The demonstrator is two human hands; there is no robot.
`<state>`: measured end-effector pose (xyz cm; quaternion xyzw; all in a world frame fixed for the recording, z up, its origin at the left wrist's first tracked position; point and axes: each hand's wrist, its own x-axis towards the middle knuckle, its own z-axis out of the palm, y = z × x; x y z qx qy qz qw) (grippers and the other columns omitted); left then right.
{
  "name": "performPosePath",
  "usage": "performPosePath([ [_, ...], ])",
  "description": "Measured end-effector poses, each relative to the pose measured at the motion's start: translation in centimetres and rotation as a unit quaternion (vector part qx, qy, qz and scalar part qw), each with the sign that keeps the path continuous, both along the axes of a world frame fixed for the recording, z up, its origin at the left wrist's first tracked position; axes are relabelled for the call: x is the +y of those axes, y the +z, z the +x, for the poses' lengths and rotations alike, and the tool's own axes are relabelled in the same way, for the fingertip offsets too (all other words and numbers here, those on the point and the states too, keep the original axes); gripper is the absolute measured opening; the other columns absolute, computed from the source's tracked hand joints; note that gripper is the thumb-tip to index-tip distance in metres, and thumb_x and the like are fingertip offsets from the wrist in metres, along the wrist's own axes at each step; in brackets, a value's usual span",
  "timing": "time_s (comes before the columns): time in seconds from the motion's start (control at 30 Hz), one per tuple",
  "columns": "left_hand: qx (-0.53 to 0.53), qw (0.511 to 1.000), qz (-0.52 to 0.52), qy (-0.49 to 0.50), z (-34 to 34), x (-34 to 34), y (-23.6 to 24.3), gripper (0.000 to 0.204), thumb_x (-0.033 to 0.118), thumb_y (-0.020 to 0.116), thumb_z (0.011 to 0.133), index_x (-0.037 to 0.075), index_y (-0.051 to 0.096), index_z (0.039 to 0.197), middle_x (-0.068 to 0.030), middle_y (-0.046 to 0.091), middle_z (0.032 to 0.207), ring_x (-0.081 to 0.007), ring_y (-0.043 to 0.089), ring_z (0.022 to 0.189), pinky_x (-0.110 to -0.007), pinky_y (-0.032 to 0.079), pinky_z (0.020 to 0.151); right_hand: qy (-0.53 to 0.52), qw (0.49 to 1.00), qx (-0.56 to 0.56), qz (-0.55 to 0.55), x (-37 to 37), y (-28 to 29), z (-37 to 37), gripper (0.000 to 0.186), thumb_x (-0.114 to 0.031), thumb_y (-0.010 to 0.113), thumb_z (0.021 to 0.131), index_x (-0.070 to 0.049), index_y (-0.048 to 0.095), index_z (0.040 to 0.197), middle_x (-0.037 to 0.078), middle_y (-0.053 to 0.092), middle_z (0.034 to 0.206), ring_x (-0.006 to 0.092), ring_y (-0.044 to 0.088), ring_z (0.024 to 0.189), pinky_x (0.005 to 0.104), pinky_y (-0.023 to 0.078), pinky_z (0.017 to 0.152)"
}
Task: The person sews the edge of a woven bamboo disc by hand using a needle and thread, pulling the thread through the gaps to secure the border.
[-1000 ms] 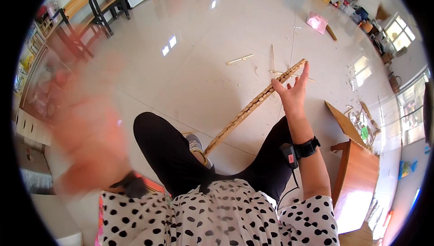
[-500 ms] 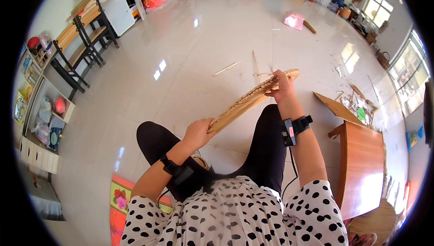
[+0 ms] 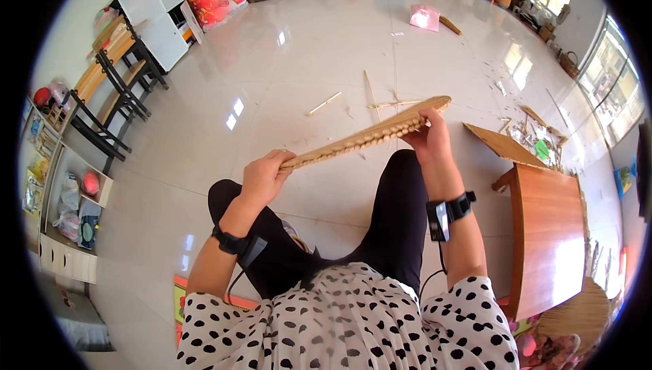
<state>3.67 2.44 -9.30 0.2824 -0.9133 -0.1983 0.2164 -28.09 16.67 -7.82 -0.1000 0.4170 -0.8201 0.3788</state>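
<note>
A long, flat, straw-coloured strip (image 3: 360, 140) with a knobbly braided edge is held slantwise across my knees and the floor beyond. My left hand (image 3: 266, 178) is closed on its left end, at the lower end of the slant. My right hand (image 3: 429, 140) grips it near the raised right end, partly behind the braid. Both wrists wear black strapped devices with cables. Thin pale sticks (image 3: 324, 103) lie on the floor beyond the strip.
At my right stand a wooden table (image 3: 547, 234) and a cardboard sheet (image 3: 496, 140) beside scraps (image 3: 540, 142). To the left are shelves (image 3: 68, 258), wooden chairs (image 3: 119, 108) and white cabinets (image 3: 153, 16). Further off lie a pink package (image 3: 424, 16) and red sacks (image 3: 210, 0).
My left hand has come from the blurred left side to grip the strip's end and moved forward. The strip is now more level, turned with its braided edge toward me.
</note>
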Motion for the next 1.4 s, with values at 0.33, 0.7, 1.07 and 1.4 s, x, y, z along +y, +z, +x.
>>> performPosePath([
  [0.33, 0.105, 0.956, -0.261, 0.086, 4.4, 2.6, -0.2, 0.06, -0.013, 0.065, 0.059, 0.006, 0.063, 0.117, -0.0107, 0.063, 0.114, -0.033, 0.061, 0.104, -0.038, 0.051, 0.088, 0.083, 0.953, 0.047, -0.288, 4.0, 0.5, 4.8, 0.066, -0.004, 0.058, 0.07, 0.004, 0.042, 0.133, 0.016, 0.056, 0.125, 0.0298, 0.057, 0.115, 0.0411, 0.049, 0.099],
  [0.7, 0.011, 0.98, -0.186, 0.064, 2.4, 4.3, -7.0, 0.085, -0.005, 0.074, 0.062, 0.006, 0.042, 0.14, -0.0222, 0.046, 0.126, -0.0427, 0.051, 0.113, -0.044, 0.05, 0.09, 0.128, 0.946, 0.089, -0.284, 4.2, 0.0, 5.1, 0.07, 0.002, 0.053, 0.062, 0.007, 0.045, 0.131, 0.021, 0.059, 0.122, 0.0352, 0.059, 0.112, 0.0442, 0.05, 0.098],
  [1.07, -0.056, 0.992, 0.013, 0.111, 1.4, 3.8, -9.0, 0.107, 0.014, 0.087, 0.061, 0.007, 0.025, 0.148, -0.0315, 0.028, 0.144, -0.0492, 0.03, 0.132, -0.051, 0.04, 0.103, 0.08, 0.966, 0.063, -0.236, 2.9, -0.8, 4.6, 0.064, 0.005, 0.048, 0.062, 0.005, 0.05, 0.126, 0.018, 0.061, 0.118, 0.0335, 0.06, 0.11, 0.042, 0.051, 0.097],
  [1.4, 0.428, 0.726, 0.504, 0.188, 4.8, -4.7, -9.3, 0.093, 0.037, 0.069, 0.085, 0.006, 0.012, 0.152, -0.0289, 0.018, 0.153, -0.0406, 0.021, 0.143, -0.055, 0.027, 0.11, 0.03, 0.951, -0.055, -0.302, 1.9, -2.1, 0.9, 0.061, 0.0, 0.05, 0.066, 0.005, 0.049, 0.127, 0.018, 0.059, 0.121, 0.0336, 0.056, 0.114, 0.0435, 0.048, 0.1],
])
